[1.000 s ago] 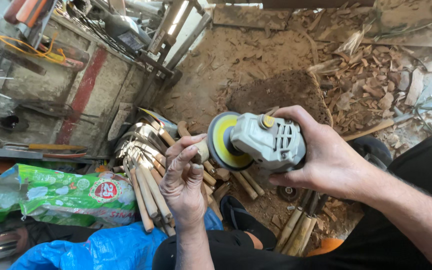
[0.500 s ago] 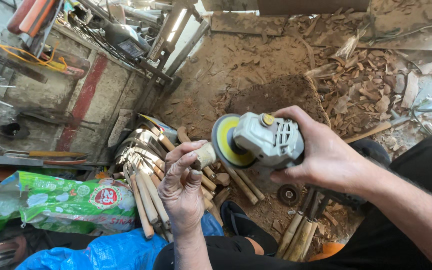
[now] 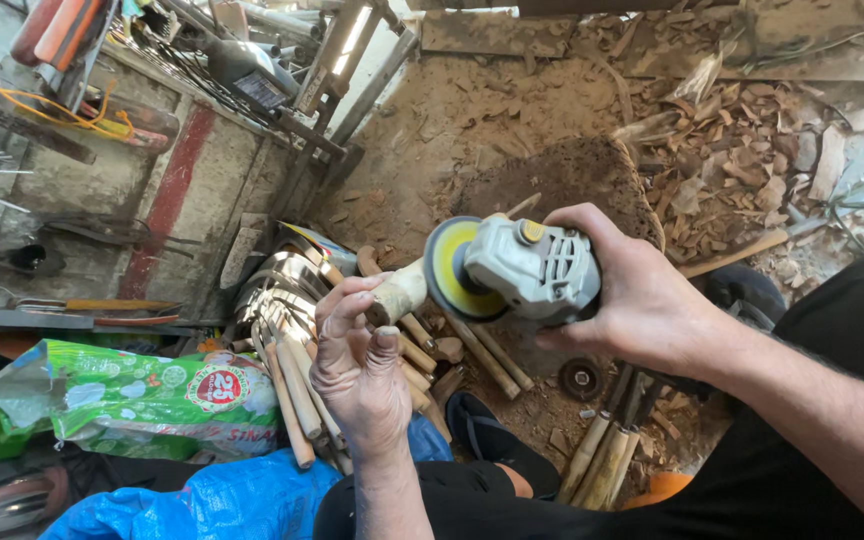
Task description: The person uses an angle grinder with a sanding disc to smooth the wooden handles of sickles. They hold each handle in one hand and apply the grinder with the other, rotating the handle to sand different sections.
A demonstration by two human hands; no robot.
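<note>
Grey grinder (image 3: 527,270) clamped in right hand (image 3: 642,300) | yellow disc (image 3: 449,268) touching wooden peg (image 3: 399,292) | peg pinched in left hand (image 3: 360,365) | sticks (image 3: 292,385) heaped below

Just below the fingers I see a bundle of wooden sticks (image 3: 297,395) lying on the ground. To the left of the fingers lies a green printed bag (image 3: 142,400), and under it a blue plastic sheet (image 3: 212,500). Far above the fingers there is a heap of wood chips (image 3: 742,170) and brown sawdust (image 3: 572,175). At the upper left of the fingers stands a concrete wall (image 3: 102,190) with an orange cable (image 3: 42,105).
</note>
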